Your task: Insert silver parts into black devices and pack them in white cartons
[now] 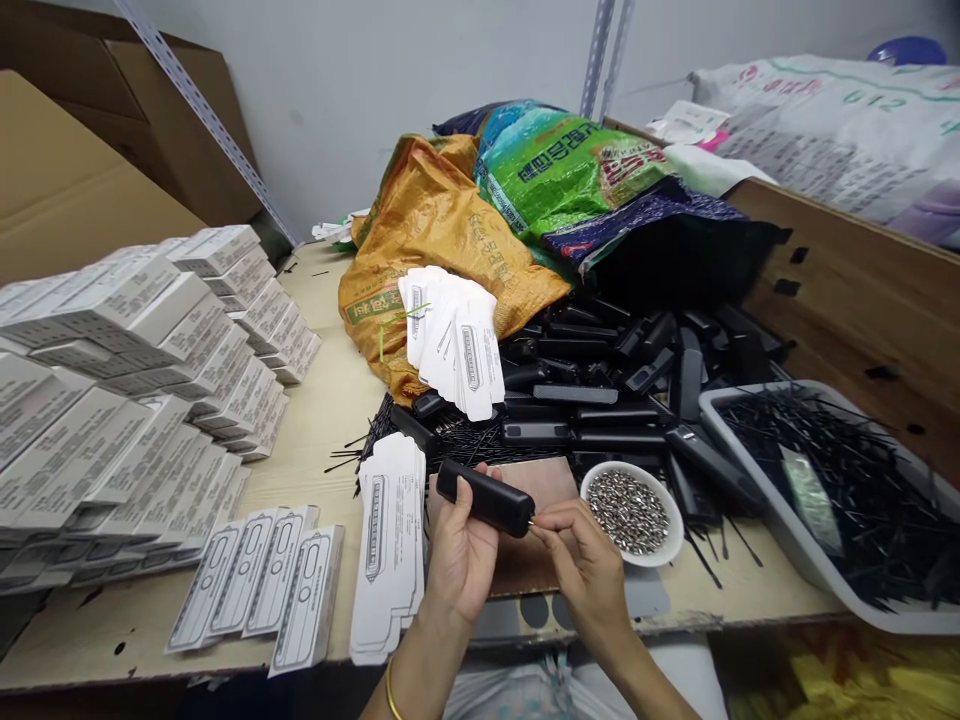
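In the head view, the left hand [466,562] grips a black device [495,501] above the counter [319,425]; its long axis slants rightward and nearer, its end meeting the right hand [586,555], whose fingertips pinch a tiny metal bit [531,521] left of the bowl [677,520].

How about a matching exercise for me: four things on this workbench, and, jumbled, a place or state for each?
Things
1. Black oblong plastic device
2. Round white bowl
3. Pale rectangular plastic tray
4. Crumpled orange plastic sack

Places or states
A. At the far right, heaped with thin black strips
B. Partly hidden by fanned white printed cards
C. Held in the left hand
D. Full of small shiny metal pieces

Pairs: 1-C, 2-D, 3-A, 4-B
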Tool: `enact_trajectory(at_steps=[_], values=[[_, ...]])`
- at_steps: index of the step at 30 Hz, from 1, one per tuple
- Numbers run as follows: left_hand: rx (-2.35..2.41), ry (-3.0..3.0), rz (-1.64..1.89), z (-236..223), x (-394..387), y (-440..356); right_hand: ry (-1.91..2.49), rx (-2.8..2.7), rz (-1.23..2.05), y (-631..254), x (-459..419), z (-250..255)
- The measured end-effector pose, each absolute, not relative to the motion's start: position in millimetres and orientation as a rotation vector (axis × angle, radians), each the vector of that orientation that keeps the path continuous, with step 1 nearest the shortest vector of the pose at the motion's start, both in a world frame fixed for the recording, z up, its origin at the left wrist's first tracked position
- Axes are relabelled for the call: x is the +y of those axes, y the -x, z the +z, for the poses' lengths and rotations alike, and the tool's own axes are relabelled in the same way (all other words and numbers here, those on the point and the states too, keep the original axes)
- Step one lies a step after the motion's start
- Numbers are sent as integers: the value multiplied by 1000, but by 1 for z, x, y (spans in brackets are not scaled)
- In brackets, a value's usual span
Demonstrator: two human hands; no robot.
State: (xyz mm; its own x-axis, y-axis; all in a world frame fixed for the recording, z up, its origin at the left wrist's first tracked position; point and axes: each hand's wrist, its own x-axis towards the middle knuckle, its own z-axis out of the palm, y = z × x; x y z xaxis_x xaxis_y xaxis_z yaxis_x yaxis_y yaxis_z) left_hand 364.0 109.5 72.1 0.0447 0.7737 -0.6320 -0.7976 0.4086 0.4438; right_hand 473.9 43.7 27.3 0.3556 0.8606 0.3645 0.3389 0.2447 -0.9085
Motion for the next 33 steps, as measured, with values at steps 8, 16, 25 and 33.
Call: enact_trajectory(at_steps=[8, 16, 25, 33], values=[[935, 55, 1186, 71, 111, -363, 1379, -1255, 448, -480, 45, 33], [946, -92, 1290, 73, 106, -364, 1485, -1361, 388, -479, 47, 25], [924, -148, 1311, 74, 103, -364, 1468, -1310, 468, -476, 52, 24], [925, -93, 1238, 73, 109, -362, 1405, -1025, 713, -464, 49, 16]])
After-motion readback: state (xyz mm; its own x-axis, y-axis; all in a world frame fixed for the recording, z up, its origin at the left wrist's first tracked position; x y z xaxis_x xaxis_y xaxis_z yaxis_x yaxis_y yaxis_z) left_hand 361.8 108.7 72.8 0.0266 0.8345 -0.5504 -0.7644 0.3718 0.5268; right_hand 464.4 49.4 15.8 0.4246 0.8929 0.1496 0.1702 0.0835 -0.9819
